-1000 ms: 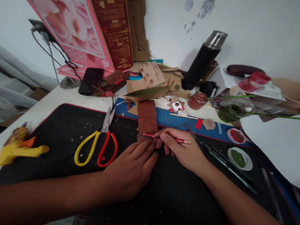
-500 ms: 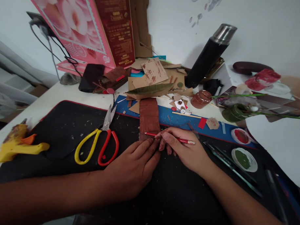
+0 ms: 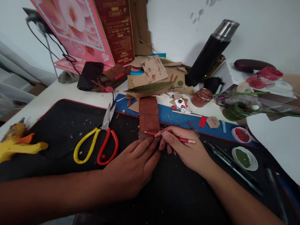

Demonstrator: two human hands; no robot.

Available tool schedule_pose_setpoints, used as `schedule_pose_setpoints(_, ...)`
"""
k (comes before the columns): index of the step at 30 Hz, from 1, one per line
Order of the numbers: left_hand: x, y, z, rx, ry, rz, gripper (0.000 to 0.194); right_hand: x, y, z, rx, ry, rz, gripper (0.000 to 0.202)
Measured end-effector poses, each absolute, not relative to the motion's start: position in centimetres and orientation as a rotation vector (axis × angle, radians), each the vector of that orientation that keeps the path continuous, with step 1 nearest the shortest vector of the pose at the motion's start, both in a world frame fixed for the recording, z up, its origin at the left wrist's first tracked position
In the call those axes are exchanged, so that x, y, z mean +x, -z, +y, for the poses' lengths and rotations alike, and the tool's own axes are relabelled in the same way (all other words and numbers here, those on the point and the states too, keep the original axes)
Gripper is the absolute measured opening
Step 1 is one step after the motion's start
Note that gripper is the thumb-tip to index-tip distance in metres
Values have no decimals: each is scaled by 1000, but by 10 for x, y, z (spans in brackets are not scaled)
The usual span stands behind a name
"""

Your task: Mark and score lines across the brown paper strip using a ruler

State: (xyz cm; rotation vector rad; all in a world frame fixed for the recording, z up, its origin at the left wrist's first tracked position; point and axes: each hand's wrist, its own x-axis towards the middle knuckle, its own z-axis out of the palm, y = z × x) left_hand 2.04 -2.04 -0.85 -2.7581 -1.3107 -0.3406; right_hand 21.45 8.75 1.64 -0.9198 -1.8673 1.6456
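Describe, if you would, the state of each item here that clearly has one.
Scissors: blades parted
Red pencil: in the right hand
Brown strip: flat, left hand at its end
Phone: screen dark
Flask: capped
Green paint dish: uncovered
Red paint dish: uncovered
Glue gun: lying down
Brown jar: upright
Green jar: lid unclear

No wording can be made out. Gold print on the dark red box panel (image 3: 116,29), beyond the left hand (image 3: 135,167), is too small and blurred; so is the reddish print on the cardboard hexagon (image 3: 213,122) beyond the right hand (image 3: 189,150).
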Motion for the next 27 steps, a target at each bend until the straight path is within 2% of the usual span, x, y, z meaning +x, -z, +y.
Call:
schedule_pose_setpoints(5, 20, 9, -21, -2764, 368, -1330, 48, 220, -18, 90, -981, -1727, -1635, 37)
schedule_pose_setpoints(9, 19, 10, -23, -2774, 359, -1348, 48, 227, -18, 95, -1044, -1601, -1529, 41)
schedule_pose_setpoints(13, 18, 10, -23, -2776, 342, -1344, 48, 229, -18, 97, -1099, -1515, -1515, 46)
schedule_pose_setpoints(27, 19, 11, -22, -2749, 364, -1326, 48, 228, -15, 98, -1155, -1534, -1570, 48)
